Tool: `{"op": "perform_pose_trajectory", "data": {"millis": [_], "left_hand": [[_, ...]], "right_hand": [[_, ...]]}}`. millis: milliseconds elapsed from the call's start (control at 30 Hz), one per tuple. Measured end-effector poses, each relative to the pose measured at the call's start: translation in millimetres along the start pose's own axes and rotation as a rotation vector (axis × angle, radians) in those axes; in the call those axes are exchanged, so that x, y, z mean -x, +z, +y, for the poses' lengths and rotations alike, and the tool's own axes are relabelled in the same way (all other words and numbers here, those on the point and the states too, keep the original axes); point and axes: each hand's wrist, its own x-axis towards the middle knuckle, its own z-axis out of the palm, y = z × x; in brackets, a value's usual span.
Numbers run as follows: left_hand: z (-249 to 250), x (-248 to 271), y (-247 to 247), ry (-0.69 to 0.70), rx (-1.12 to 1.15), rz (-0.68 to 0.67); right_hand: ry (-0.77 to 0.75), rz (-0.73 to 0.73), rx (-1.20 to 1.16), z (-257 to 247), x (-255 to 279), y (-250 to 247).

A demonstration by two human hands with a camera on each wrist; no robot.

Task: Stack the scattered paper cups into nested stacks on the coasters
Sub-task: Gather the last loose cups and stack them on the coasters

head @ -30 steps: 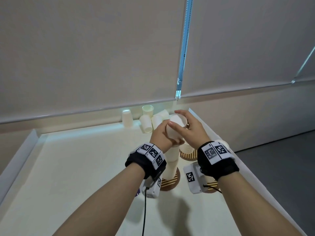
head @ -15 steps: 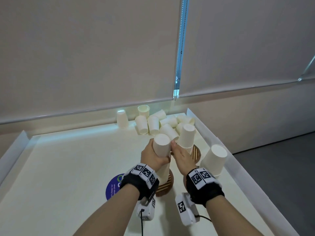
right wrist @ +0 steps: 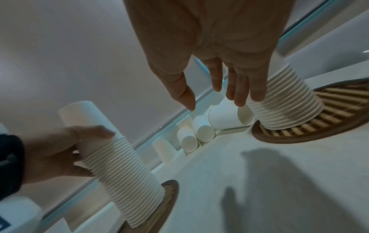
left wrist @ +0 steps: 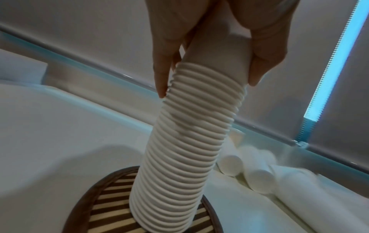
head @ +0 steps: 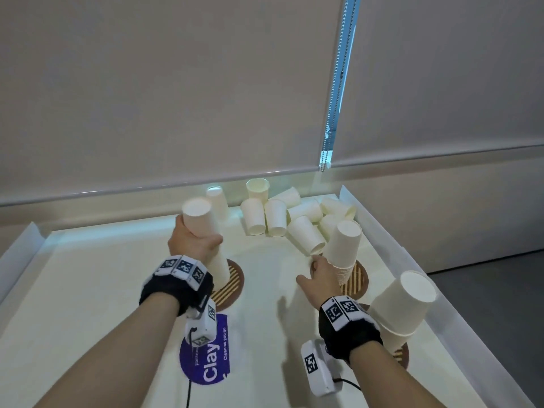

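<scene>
White bench (head: pixel 88 290) with its raised lip, smooth and pale, and everything's crowded toward the far right corner. Tallest thing here is the left stack (head: pixel 206 240), a long ribbed column of nested, upside-down paper cups standing on a round slatted wooden coaster (head: pixel 232 285); my left hand (head: pixel 191 241) is wrapped around it near the top, fingers and thumb curled on the smooth topmost cup, I'd say to steady a tower that leans. Two shorter stacks on the right: the middle stack (head: pixel 343 248) on its own coaster (head: pixel 357 282), and the near stack (head: pixel 403 301) tilting close to the rim. My right hand (head: pixel 321 275) is empty, fingers straight and spread, just beside the middle stack's base and pointed at the loose cups (head: pixel 276 217), a jumble of thin, tapered paper cups, mostly on their sides, against the back wall. Next grab, likely the nearest tipped cup (head: pixel 306 238). Light stuff; easy to crush or knock.
</scene>
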Motion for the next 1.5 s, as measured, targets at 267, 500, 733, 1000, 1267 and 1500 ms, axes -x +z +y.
{"op": "perform_pose_trajectory", "data": {"millis": [267, 500, 733, 1000, 1267, 1500], "left_hand": [[-12, -50, -11, 0.028, 0.004, 0.095], [-21, -64, -1, 0.051, -0.008, 0.074], [-32, -68, -3, 0.087, 0.060, 0.067], [11, -40, -4, 0.796, 0.091, 0.354], [9, -15, 75, 0.164, -0.071, -0.253], [-3, -51, 79, -0.138, 0.086, -0.146]], "right_hand": [[-0.095, 0.034, 0.220, -37, -59, 14], [0.039, 0.137, 0.337, -42, -113, 36], [0.159, 0.186, 0.379, -23, -132, 54], [0.153, 0.245, 0.172, -12, -112, 69], [-0.428, 0.011, -0.336, -32, -73, 68], [-0.504, -0.193, -0.229, -70, -103, 48]]}}
